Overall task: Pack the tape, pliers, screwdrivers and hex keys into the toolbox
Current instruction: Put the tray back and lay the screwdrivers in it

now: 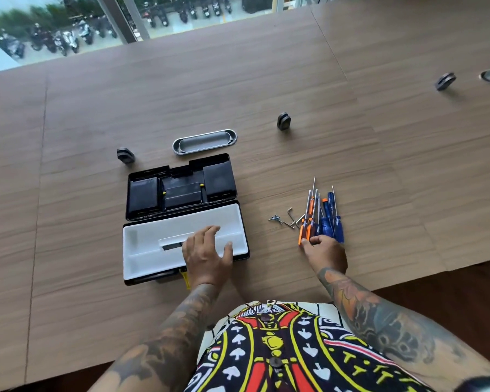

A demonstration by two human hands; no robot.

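The right hand's fingertips (306,242) curl over the butt ends of the screwdrivers (324,222), thumb against an orange handle. The right hand (326,253) seems to be gathering the bunch into one grip so that it goes over in a single trip. The left hand's fingers (210,232) lie straight and spread, holding nothing, flat on the white tray (147,244). The left hand (207,256) probably rests there to steady the toolbox (245,230) or to be ready to receive the tools.

The screwdrivers lie to the right of the toolbox, well apart from it, handles toward the person and shafts fanned away, which suits a grab from the near side. I count two orange handles and about three blue ones, though they overlap too much to be sure. The hex keys (290,217) are scattered between the toolbox and the screwdrivers, just beside the orange handles. There are perhaps four or five; they are too small and blurred for a firm count. I can see no tape or pliers anywhere, and whether they lie under the tray cannot be told.

The one toolbox stands open, its black lid (181,190) folded back flat on the far side. Nothing lies in the tray except the left hand. Just beyond the lid, one oval metal grommet (204,141) is set into the table (266,80). Three small black fittings stand on the wood: one (126,155) beyond the toolbox's left corner, one (283,121) beyond it to the right, and one (445,80) far off to the right
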